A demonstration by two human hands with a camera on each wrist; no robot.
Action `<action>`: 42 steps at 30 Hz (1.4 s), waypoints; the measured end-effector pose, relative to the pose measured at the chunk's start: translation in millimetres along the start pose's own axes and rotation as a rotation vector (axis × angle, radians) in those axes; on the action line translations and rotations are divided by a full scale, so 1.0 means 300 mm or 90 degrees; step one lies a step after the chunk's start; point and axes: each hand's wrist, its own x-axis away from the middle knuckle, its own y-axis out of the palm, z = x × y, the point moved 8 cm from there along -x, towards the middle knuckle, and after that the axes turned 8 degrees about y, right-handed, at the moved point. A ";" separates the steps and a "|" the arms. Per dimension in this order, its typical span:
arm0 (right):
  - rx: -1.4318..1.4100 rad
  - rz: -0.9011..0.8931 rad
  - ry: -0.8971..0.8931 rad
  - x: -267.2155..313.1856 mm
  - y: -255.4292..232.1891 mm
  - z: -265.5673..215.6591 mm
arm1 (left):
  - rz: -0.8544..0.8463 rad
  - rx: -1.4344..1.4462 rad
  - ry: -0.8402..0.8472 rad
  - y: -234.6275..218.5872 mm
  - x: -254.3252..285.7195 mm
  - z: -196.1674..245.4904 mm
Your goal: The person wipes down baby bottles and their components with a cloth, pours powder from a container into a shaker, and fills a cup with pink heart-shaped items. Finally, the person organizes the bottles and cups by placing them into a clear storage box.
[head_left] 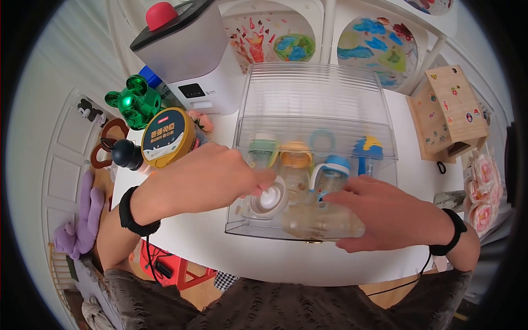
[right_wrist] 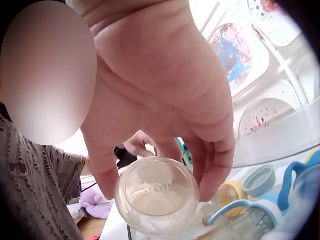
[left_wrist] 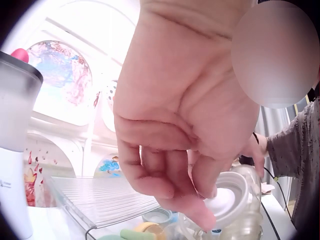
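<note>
A clear baby bottle [head_left: 322,221] lies on its side over the front of a transparent storage box [head_left: 234,226]. My right hand [head_left: 379,212] holds it near its base, thumb on one side and fingers on the other; the round bottom [right_wrist: 157,192] faces the right wrist camera. At the bottle's left end is a white ring-shaped cap [head_left: 268,199] with a pale centre. My left hand [head_left: 206,179] pinches the rim of this cap [left_wrist: 231,197] between thumb and fingertips. Behind, inside the box, are a blue-topped bottle with a handle [head_left: 333,170], a yellow-collared bottle [head_left: 296,159] and a green-topped bottle [head_left: 263,148].
The box's ribbed clear lid [head_left: 319,91] stands raised at the back. A blue-and-yellow item [head_left: 368,148] is in the box's right side. Left of it are a gold-rimmed tub [head_left: 168,137], a green figure [head_left: 135,102] and a white appliance [head_left: 198,77]. A wooden house [head_left: 451,113] stands right.
</note>
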 end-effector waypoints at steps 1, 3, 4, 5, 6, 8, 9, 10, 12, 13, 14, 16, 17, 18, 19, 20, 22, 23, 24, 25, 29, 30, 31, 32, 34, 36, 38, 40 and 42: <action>0.000 0.000 -0.001 -0.025 0.021 0.003 | 0.032 0.034 -0.033 -0.014 0.008 -0.014; 0.000 -0.057 0.023 -0.073 0.078 0.009 | 0.056 0.029 -0.042 -0.020 0.014 -0.022; 0.001 -0.057 0.022 -0.092 0.082 -0.002 | 0.080 0.024 -0.050 -0.026 0.018 -0.028; -0.035 -0.098 0.051 -0.112 0.098 -0.004 | 0.081 0.024 -0.052 -0.021 0.019 -0.029; -0.071 -0.139 0.079 -0.124 0.116 0.001 | 0.094 0.013 -0.045 -0.022 0.018 -0.026; -0.089 -0.111 0.049 -0.134 0.127 0.013 | 0.107 0.004 -0.039 -0.018 0.014 -0.022; -0.107 -0.082 0.021 -0.137 0.124 0.014 | 0.109 -0.007 -0.039 -0.014 0.011 -0.021; -0.106 -0.083 0.022 -0.144 0.130 0.024 | 0.112 -0.017 -0.038 -0.010 0.009 -0.020; -0.097 -0.082 -0.001 -0.155 0.128 0.029 | 0.118 -0.009 -0.037 0.000 0.003 -0.024; -0.096 -0.082 0.000 -0.156 0.121 0.030 | 0.122 -0.004 -0.038 0.002 0.000 -0.026; -0.089 -0.072 -0.015 -0.157 0.109 0.022 | 0.122 -0.004 -0.037 0.005 -0.004 -0.024; -0.081 -0.061 -0.030 -0.155 0.097 0.003 | 0.140 0.016 -0.050 0.003 -0.009 -0.028; 0.000 -0.029 -0.077 -0.149 0.090 -0.030 | 0.141 0.016 -0.049 0.004 -0.010 -0.031; 0.082 0.002 -0.123 -0.142 0.090 -0.061 | 0.161 0.033 -0.058 -0.001 -0.007 -0.039; 0.082 0.001 -0.122 -0.144 0.100 -0.075 | 0.180 0.049 -0.067 -0.004 -0.005 -0.048; 0.093 -0.001 -0.120 -0.145 0.114 -0.091 | 0.180 0.050 -0.066 0.002 -0.006 -0.056; 0.103 -0.001 -0.120 -0.150 0.136 -0.104 | 0.209 0.086 -0.023 0.003 -0.006 -0.060; 0.041 0.026 -0.124 -0.158 0.133 -0.105 | 0.208 0.086 -0.023 0.006 0.000 -0.063; -0.020 0.053 -0.128 -0.164 0.123 -0.107 | 0.187 0.094 -0.031 0.019 0.005 -0.068; -0.020 0.052 -0.128 -0.169 0.123 -0.112 | 0.166 0.103 -0.039 0.032 0.008 -0.071; -0.150 0.071 0.036 -0.188 0.106 -0.077 | 0.153 0.074 -0.083 0.035 0.026 -0.079; -0.160 0.099 0.068 -0.185 0.095 -0.071 | 0.176 0.080 -0.097 0.026 0.034 -0.084; -0.159 0.099 0.069 -0.186 0.092 -0.077 | 0.198 0.085 -0.111 0.018 0.041 -0.089; -0.159 0.116 0.075 -0.188 0.083 -0.079 | 0.199 0.085 -0.111 0.017 0.044 -0.087; -0.158 0.131 0.081 -0.189 0.076 -0.077 | 0.236 0.145 -0.126 0.013 0.056 -0.095; -0.088 0.100 0.042 -0.189 0.097 -0.088 | 0.240 0.145 -0.121 0.019 0.061 -0.096; -0.062 0.135 0.010 -0.195 0.136 -0.080 | 0.246 0.146 -0.118 0.022 0.062 -0.094; -0.038 0.171 -0.022 -0.180 0.143 -0.080 | 0.241 0.147 -0.114 0.027 0.060 -0.090; 0.061 0.169 -0.055 -0.148 0.123 -0.087 | 0.261 0.156 -0.111 0.023 0.063 -0.085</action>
